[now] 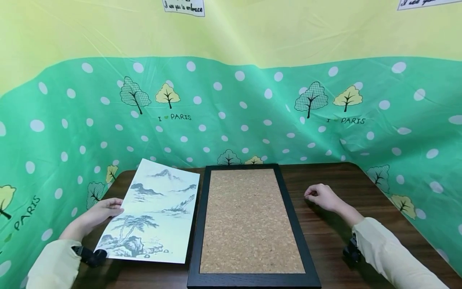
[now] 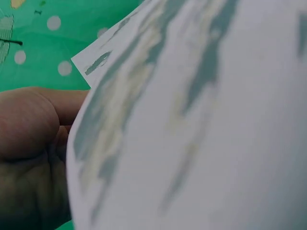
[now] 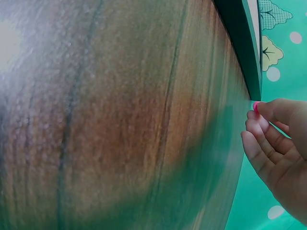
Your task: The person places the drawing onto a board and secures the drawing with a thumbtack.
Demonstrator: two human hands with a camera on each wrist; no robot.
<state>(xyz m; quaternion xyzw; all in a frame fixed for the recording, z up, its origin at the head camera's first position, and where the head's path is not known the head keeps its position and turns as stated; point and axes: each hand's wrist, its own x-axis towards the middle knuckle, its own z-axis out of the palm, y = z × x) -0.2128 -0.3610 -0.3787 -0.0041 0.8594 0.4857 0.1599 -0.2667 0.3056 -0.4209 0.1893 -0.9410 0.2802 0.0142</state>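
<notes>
My left hand (image 1: 104, 209) pinches the left edge of a white sheet of paper (image 1: 173, 237) printed with a blue-grey landscape of mountains and a pine tree. The sheet is raised and tilted just left of a cork board (image 1: 249, 224) in a black frame (image 1: 295, 216). In the left wrist view, the bowed paper (image 2: 240, 143) fills most of the picture and covers my fingertips. Out to the right of the board, my right hand (image 1: 323, 196) is held over the table. Its thumb and forefinger pinch a small pink object (image 3: 256, 107), mostly hidden by the fingers.
The dark wood table (image 1: 325, 241) carries the board, whose far edge reaches the table's back. Behind and along both sides hangs a green and yellow curtain (image 1: 252, 108) with white dots and printed trees. A black wrist camera (image 1: 92, 257) sits below the left hand.
</notes>
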